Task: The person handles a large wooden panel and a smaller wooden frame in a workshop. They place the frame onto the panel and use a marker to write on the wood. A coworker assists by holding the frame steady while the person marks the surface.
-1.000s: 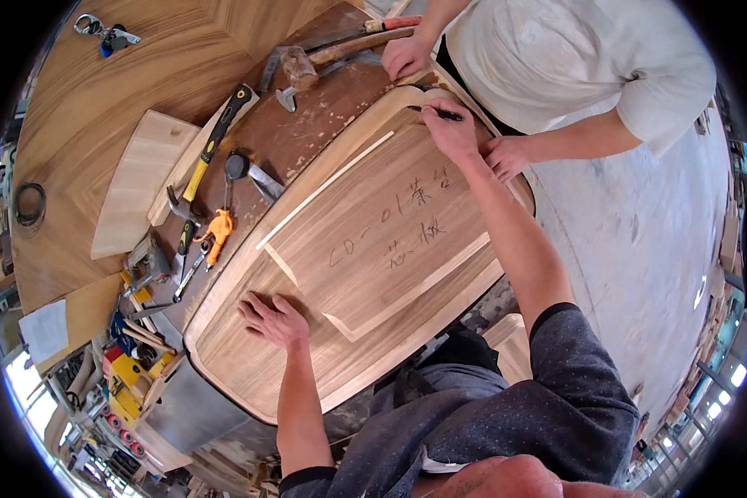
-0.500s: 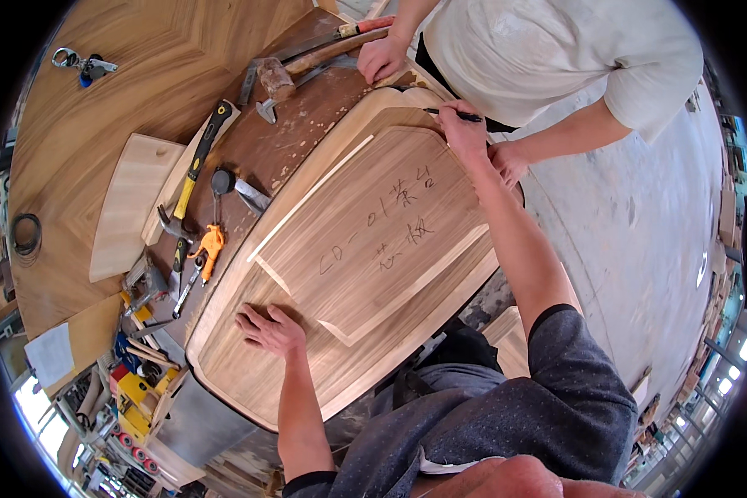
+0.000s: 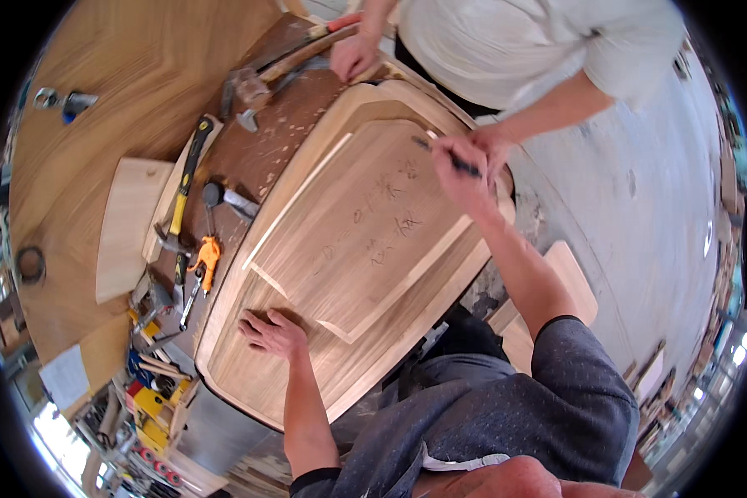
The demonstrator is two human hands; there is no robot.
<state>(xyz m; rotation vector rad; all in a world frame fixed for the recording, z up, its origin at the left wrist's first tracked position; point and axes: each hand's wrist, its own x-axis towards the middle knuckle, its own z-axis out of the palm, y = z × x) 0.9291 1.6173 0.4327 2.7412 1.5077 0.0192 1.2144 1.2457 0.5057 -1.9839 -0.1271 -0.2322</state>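
My left hand (image 3: 275, 334) lies flat with fingers spread on a large wooden panel (image 3: 249, 369) with rounded sides and a dark rim. A smaller wood-grain panel (image 3: 340, 249), with handwritten marks and pale edge strips, rests on top of it. My right hand (image 3: 459, 178) grips a black marker pen (image 3: 466, 168), blurred by motion, over the small panel's far right corner. Right beside it is a co-worker's hand (image 3: 493, 148), partly hidden behind mine. The co-worker's other hand (image 3: 355, 56) rests in a fist at the bench's far edge.
On the brown bench left of the panels lie a yellow-black hammer (image 3: 187, 178), an orange air blow gun (image 3: 207, 256), a black-headed mallet (image 3: 214, 195) and a wooden mallet (image 3: 251, 87). A large veneered board (image 3: 124, 83) stands left. A pale board (image 3: 571, 278) is at my right.
My right hand has pulled the pen nearer me from the small panel's far edge, and its tip is tilted differently. The whole view has shifted slightly. My left hand stays on the panel.
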